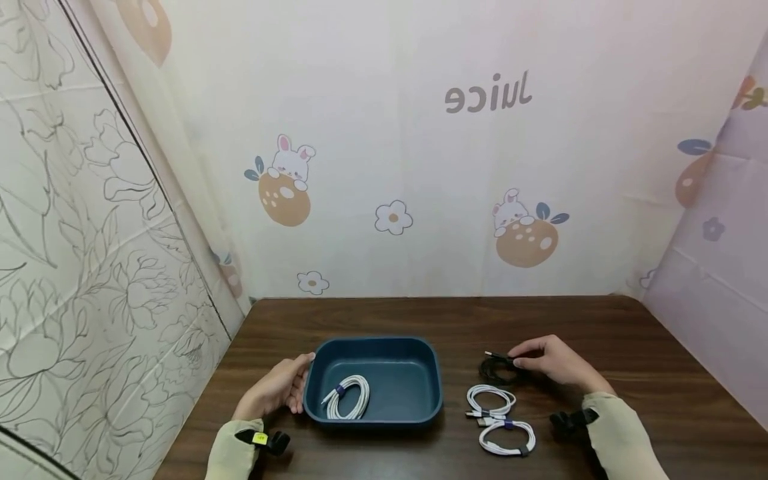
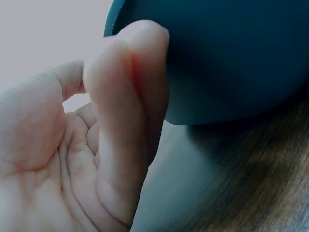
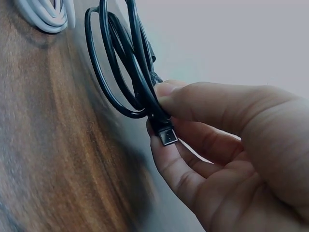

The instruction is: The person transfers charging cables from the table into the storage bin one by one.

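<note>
While your right hand (image 1: 558, 363), angled inward, is pinching the looped black cable (image 3: 140, 92) between thumb and fingers just beyond two coiled white cables (image 1: 510, 405), your left hand (image 1: 281, 385) is reaching forward, its relaxed fingers touching the rounded, dark-blue rectangular bin's (image 1: 399, 388) left side.

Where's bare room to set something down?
Bare table lies behind the tray and between it and two white cables. The tray's right side is bare. It's crowded where those cables, the black cable and the right hand sit close.
</note>
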